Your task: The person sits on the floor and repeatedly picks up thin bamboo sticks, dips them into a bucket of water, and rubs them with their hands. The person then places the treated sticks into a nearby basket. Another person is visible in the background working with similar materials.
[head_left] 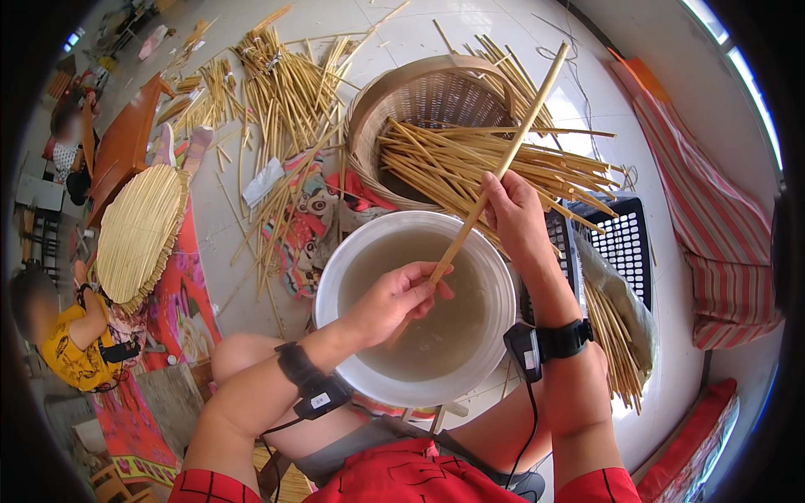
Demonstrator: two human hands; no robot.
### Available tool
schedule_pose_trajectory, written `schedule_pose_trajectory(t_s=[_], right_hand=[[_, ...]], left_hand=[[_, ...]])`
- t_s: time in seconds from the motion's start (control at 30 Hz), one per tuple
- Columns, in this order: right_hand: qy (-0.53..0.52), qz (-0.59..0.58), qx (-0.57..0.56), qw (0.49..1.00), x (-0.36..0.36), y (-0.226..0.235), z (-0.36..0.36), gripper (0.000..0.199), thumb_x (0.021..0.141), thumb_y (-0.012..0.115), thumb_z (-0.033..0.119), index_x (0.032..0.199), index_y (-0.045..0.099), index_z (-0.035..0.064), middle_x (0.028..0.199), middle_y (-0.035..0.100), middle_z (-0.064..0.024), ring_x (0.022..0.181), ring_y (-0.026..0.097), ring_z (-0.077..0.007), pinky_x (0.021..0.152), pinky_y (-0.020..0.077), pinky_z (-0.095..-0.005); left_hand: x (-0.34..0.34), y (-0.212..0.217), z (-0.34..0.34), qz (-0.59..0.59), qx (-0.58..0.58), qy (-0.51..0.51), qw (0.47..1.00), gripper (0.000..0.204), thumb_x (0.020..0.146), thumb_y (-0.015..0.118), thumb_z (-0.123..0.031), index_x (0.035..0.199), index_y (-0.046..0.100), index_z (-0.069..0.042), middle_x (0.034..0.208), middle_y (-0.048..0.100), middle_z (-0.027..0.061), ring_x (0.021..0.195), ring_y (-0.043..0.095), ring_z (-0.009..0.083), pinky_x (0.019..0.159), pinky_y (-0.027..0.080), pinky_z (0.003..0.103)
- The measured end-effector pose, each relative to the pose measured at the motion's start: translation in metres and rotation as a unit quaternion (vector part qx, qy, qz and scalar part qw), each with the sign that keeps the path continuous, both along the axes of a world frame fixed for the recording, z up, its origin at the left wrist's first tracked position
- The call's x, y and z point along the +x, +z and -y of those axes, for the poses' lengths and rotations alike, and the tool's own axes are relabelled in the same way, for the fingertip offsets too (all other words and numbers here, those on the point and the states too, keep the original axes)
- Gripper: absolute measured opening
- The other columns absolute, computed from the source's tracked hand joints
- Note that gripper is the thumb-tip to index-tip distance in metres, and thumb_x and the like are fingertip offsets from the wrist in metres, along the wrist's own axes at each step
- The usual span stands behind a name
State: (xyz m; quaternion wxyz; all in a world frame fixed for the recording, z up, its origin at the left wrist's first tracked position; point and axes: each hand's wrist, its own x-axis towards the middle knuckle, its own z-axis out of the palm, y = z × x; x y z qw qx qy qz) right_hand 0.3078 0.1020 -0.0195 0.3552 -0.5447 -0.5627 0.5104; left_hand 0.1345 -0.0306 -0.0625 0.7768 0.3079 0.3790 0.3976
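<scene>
A long, pale yellow stalk [533, 113] slants across the view, its upper end far to the right and its lower end over the bucket. My left hand [401, 300] is closed around its lower part. Higher up, my right hand [516, 211] pinches the same stalk between thumb and fingers. Beneath my hands stands a white bucket [329, 281] with cloudy greyish water [376, 270] in it. Just beyond, a woven basket [362, 126] lies tipped, with a heap of similar stalks [495, 159] sticking out of its mouth toward the right.
Bundled stalks [285, 80] lie on the tiled floor at the far left. A black plastic crate [629, 251] and more stalks [608, 335] are at right. Striped cloth [704, 218] hangs beside the wall. On the left, one person [71, 335] sits by a round straw mat [138, 235].
</scene>
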Motion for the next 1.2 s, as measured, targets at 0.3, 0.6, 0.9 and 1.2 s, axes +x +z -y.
schedule_pose_trajectory(t_s=[0.3, 0.6, 0.9, 1.2], right_hand=[[0.058, -0.037, -0.051, 0.996, -0.011, 0.005, 0.013, 0.029, 0.097, 0.057, 0.027, 0.082, 0.057, 0.0017, 0.061, 0.051, 0.0026, 0.052, 0.043, -0.0045, 0.047, 0.0354, -0.0224], [0.029, -0.001, -0.02, 0.999, -0.008, -0.004, 0.01, 0.03, 0.094, 0.06, 0.027, 0.086, 0.06, -0.002, 0.066, 0.057, -0.0019, 0.06, 0.051, -0.0078, 0.055, 0.0432, -0.0259], [-0.003, 0.092, 0.088, 0.992, -0.005, -0.009, 0.011, 0.027, 0.093, 0.06, 0.024, 0.09, 0.06, -0.0032, 0.066, 0.06, -0.0103, 0.059, 0.056, -0.0148, 0.059, 0.0466, -0.031], [0.046, 0.179, 0.097, 0.978, -0.007, -0.018, 0.017, 0.027, 0.09, 0.06, 0.025, 0.085, 0.06, -0.0016, 0.07, 0.062, -0.02, 0.066, 0.062, -0.0367, 0.062, 0.0478, -0.0427]], left_hand=[[-0.005, 0.006, -0.001, -0.011, -0.063, 0.001, 0.998, 0.026, 0.102, 0.045, -0.027, 0.111, 0.057, -0.006, 0.071, 0.055, 0.0, 0.057, 0.045, 0.0052, 0.052, 0.038, 0.018], [-0.001, 0.01, -0.008, 0.017, 0.027, -0.031, 0.999, 0.035, 0.102, 0.042, -0.02, 0.134, 0.045, -0.005, 0.099, 0.059, 0.0046, 0.073, 0.049, 0.0079, 0.065, 0.042, 0.02], [-0.01, -0.062, -0.012, -0.308, -0.008, 0.02, 0.951, 0.04, 0.097, 0.05, -0.031, 0.121, 0.055, 0.001, 0.109, 0.062, 0.0123, 0.101, 0.057, 0.0203, 0.091, 0.044, 0.032], [-0.004, -0.109, -0.01, -0.447, -0.036, 0.002, 0.894, 0.048, 0.098, 0.045, -0.032, 0.13, 0.046, 0.004, 0.121, 0.057, 0.0187, 0.115, 0.055, 0.0297, 0.103, 0.04, 0.036]])
